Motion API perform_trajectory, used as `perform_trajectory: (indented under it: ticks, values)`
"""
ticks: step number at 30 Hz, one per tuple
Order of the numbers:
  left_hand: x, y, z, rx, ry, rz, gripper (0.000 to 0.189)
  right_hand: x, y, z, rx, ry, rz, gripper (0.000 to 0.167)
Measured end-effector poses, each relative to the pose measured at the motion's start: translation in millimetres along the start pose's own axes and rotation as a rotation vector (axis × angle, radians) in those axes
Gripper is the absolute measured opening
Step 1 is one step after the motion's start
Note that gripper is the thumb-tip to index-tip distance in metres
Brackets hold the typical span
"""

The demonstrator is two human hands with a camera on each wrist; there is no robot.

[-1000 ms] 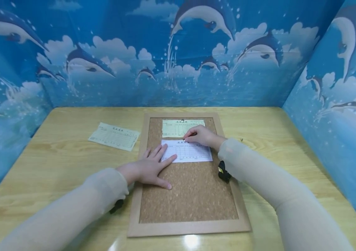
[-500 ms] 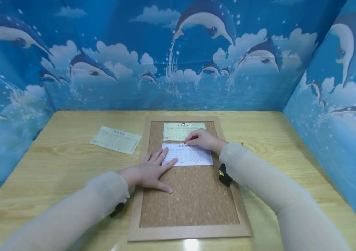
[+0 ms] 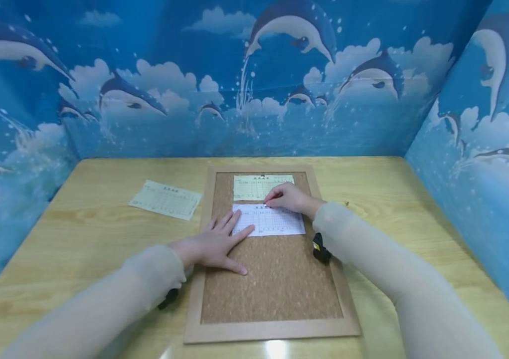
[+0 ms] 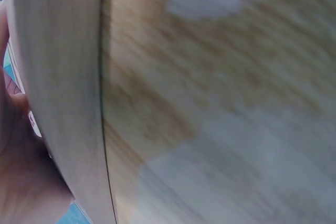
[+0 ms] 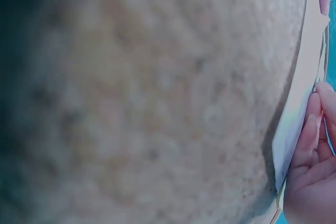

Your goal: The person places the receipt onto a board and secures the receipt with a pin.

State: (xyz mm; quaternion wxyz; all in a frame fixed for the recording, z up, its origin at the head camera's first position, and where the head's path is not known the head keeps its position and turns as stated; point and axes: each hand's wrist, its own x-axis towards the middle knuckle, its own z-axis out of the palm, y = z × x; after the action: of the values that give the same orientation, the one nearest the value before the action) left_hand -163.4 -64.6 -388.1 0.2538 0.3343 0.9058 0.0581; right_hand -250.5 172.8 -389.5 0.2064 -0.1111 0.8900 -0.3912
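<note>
A white printed form [image 3: 276,222] lies on the framed cork board [image 3: 272,289]. My left hand [image 3: 218,247] rests on the board with its fingers spread, fingertips over the form's left edge. At the form's top edge, my right hand [image 3: 287,196] pinches a small shiny pushpin [image 3: 264,204] between thumb and fingertips; the pin is mostly covered. Above it, a pale green form [image 3: 247,187] is fixed to the cork by another pushpin [image 3: 262,176] and partly hidden by my right hand. The right wrist view shows the white form [image 5: 296,114] edge-on beside the pinching fingers [image 5: 313,109].
Left of the board, a loose pale green form [image 3: 166,199] lies on the wooden table [image 3: 101,239]. A small dark speck [image 3: 346,203] sits to the board's right. Dolphin-print curtains [image 3: 182,124] border the table's back and sides.
The head view has tilted slightly, so the scene sits a little lower in it. Both hands keep their places on the form, the right one still pinching the pushpin.
</note>
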Motion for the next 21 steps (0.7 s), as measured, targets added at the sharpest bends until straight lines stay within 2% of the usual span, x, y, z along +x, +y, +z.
perform_trajectory:
  ticks: [7, 21]
  values:
    - [0.4, 1.7, -3.4, -0.009, -0.018, -0.001, 0.101, 1.5, 1.1, -1.8, -0.003, -0.005, 0.03, 0.013]
    - [-0.4, 1.2, -2.1, 0.001, -0.017, -0.016, 0.102, 0.4, -1.7, -1.5, -0.003, -0.007, 0.009, 0.013]
